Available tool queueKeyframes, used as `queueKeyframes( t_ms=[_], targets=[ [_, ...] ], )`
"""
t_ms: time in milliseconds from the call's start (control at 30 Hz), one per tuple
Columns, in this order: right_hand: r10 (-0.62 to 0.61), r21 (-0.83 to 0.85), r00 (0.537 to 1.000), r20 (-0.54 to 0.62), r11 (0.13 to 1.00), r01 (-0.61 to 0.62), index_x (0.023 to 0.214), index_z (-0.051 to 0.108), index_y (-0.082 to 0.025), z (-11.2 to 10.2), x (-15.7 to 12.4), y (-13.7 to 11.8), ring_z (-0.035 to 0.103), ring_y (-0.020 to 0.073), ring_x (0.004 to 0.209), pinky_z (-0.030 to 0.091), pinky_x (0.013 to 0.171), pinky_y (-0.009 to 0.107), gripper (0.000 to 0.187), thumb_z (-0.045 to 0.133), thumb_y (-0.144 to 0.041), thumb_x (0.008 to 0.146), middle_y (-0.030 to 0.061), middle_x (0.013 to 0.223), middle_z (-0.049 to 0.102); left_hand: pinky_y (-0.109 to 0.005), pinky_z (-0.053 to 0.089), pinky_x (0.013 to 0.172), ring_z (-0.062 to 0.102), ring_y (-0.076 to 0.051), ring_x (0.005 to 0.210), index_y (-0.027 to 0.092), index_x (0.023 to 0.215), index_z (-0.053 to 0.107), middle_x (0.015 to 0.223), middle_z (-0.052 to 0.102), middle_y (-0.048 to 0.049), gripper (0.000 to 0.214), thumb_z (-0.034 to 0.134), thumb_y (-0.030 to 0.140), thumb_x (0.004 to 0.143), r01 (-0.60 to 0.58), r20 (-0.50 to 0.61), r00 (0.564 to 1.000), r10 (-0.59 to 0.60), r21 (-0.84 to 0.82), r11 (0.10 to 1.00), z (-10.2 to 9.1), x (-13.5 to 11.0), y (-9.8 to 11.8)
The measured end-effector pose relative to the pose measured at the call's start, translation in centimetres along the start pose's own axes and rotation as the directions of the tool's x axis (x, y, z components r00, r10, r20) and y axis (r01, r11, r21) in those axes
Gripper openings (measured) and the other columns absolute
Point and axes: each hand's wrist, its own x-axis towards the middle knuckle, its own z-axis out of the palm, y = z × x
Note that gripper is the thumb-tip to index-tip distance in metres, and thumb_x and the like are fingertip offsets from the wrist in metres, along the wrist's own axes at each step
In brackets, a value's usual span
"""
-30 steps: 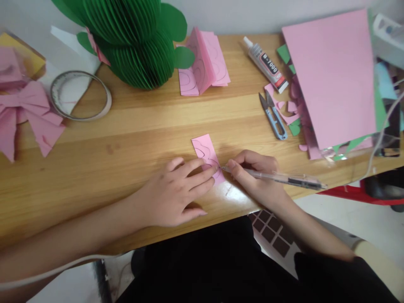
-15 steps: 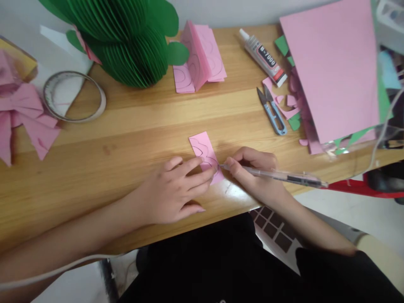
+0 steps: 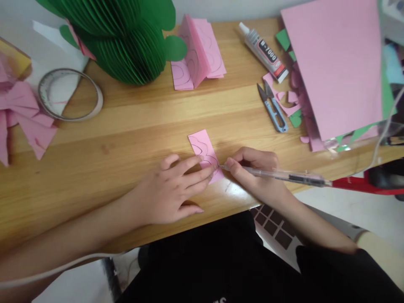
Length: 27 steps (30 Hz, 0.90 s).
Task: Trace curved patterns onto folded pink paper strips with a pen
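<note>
The pink paper slip (image 3: 203,145), left of the blue snips (image 3: 270,111) and nearer the body, should be light, bendy and easily creased: take it by an edge. The left hand (image 3: 170,189), fingers spread, presses on it; the right hand (image 3: 259,182) pinches a pen (image 3: 306,180). Bare counter (image 3: 135,134) stretches left of the snips, its near edge bodyward.
</note>
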Motion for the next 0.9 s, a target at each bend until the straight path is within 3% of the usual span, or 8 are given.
queueKeyframes(
  t_ms=[433, 667, 900],
  targets=[
    [-0.020, -0.026, 0.999, 0.044, 0.999, 0.021, 0.060, 0.059, -0.020, -0.13, -0.18, -0.18, 0.042, 0.0080, 0.044, 0.033, 0.045, 0.024, 0.024, 0.062, -0.023, 0.084, -0.0059, 0.048, 0.049, -0.042, 0.032, 0.098, 0.050, -0.028, 0.128, 0.017, 0.130, 0.059, 0.139, 0.063, -0.0026, 0.049, 0.045, 0.053, 0.100, -0.010, -0.009, 1.000, 0.010, 0.008, 1.000, 0.03, 0.02, -0.03],
    [-0.026, -0.013, 1.000, -0.010, 1.000, 0.025, 0.062, 0.061, -0.019, -0.03, -0.30, 0.14, 0.043, 0.0071, 0.044, 0.037, 0.047, 0.023, 0.022, 0.062, -0.021, 0.085, -0.0061, 0.049, 0.052, -0.041, 0.030, 0.102, 0.049, -0.027, 0.129, 0.018, 0.133, 0.058, 0.139, 0.063, -0.0028, 0.050, 0.045, 0.054, 0.100, -0.014, -0.007, 1.000, 0.014, 0.027, 1.000, 0.07, -0.07, -0.07],
    [-0.059, -0.026, 0.998, 0.031, 0.998, 0.060, 0.063, 0.061, -0.020, -0.03, -0.33, 0.10, 0.047, 0.0089, 0.047, 0.037, 0.048, 0.024, 0.023, 0.062, -0.022, 0.086, -0.0047, 0.051, 0.053, -0.041, 0.028, 0.105, 0.047, -0.027, 0.132, 0.018, 0.135, 0.056, 0.139, 0.063, -0.0037, 0.051, 0.045, 0.054, 0.100, -0.001, 0.001, 1.000, 0.001, -0.023, 1.000, 0.07, -0.04, -0.12]
  ],
)
